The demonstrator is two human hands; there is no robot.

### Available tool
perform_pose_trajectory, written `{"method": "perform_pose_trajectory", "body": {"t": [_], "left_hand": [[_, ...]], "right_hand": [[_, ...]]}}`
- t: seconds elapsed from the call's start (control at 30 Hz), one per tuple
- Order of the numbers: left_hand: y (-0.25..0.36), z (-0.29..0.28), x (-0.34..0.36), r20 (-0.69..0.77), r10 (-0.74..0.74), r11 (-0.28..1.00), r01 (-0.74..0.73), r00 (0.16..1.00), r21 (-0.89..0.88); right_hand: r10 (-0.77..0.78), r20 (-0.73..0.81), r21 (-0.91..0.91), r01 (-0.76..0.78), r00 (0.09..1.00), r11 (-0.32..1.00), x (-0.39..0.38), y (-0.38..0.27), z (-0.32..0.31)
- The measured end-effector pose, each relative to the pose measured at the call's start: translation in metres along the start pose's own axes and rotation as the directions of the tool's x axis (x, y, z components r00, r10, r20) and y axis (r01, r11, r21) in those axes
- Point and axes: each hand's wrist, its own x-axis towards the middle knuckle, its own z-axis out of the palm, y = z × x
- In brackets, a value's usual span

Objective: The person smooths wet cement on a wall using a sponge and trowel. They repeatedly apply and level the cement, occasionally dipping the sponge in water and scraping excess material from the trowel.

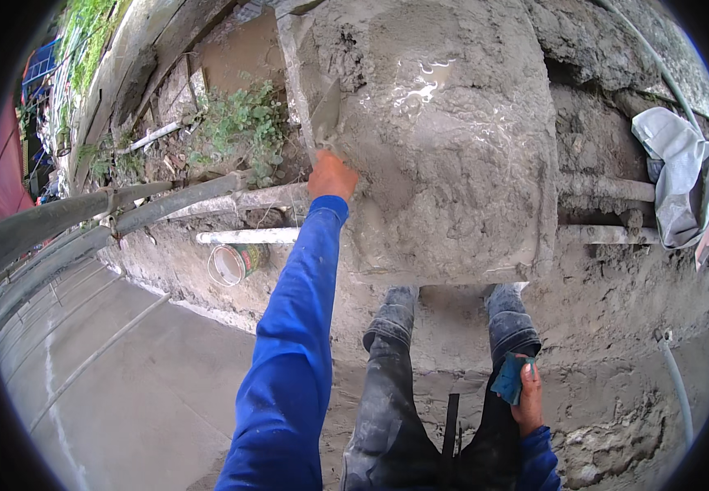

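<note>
My left hand (332,176) is closed at the left edge of a broad mortar board (547,188) heaped with wet grey mortar (461,155). From its fist a mud-coated trowel (327,110) points away from me, the blade lying along the board's left rim. Mortar hides most of the trowel's outline, and its handle is inside my fist. Low on the right, beside my knee, my right hand (528,397) grips a small teal piece (508,379) that looks like a sponge or folded cloth. A puddle of water (424,82) shines on the far part of the mortar.
Pale pipes (248,236) run across behind the board on both sides. A bucket (228,264) lies on its side at the left, below a leafy plant (248,123). Grey poles (125,217) slant in from the left. A whitish sack (682,176) hangs at the right.
</note>
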Motion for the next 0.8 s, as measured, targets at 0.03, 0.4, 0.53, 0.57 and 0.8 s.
{"method": "perform_pose_trajectory", "body": {"t": [0.03, 0.4, 0.53, 0.57, 0.8], "left_hand": [[-0.008, 0.005, -0.005, 0.007, 0.0, 1.0, -0.001, 1.0, 0.024], [-0.067, 0.051, -0.081, 0.113, 0.005, 0.997, 0.004, 0.994, -0.079], [-0.045, 0.06, -0.107, 0.16, 0.09, 0.974, -0.054, 0.983, -0.218], [-0.039, 0.063, -0.116, 0.194, 0.125, 0.973, -0.082, 0.973, -0.215], [-0.019, 0.004, -0.202, 0.401, 0.266, 0.952, -0.173, 0.877, -0.253]], "right_hand": [[0.003, 0.019, -0.002, -0.003, 1.0, 1.0, -0.002, -0.002, 0.001], [0.038, 0.119, -0.013, -0.037, 0.992, 0.999, 0.0, -0.006, -0.018], [0.02, 0.133, 0.009, -0.022, 0.991, 1.0, 0.006, -0.009, -0.018], [0.024, 0.146, 0.014, -0.027, 0.989, 1.0, 0.008, -0.01, -0.018], [0.041, 0.198, -0.06, -0.03, 0.979, 0.998, 0.002, -0.013, -0.017]]}}
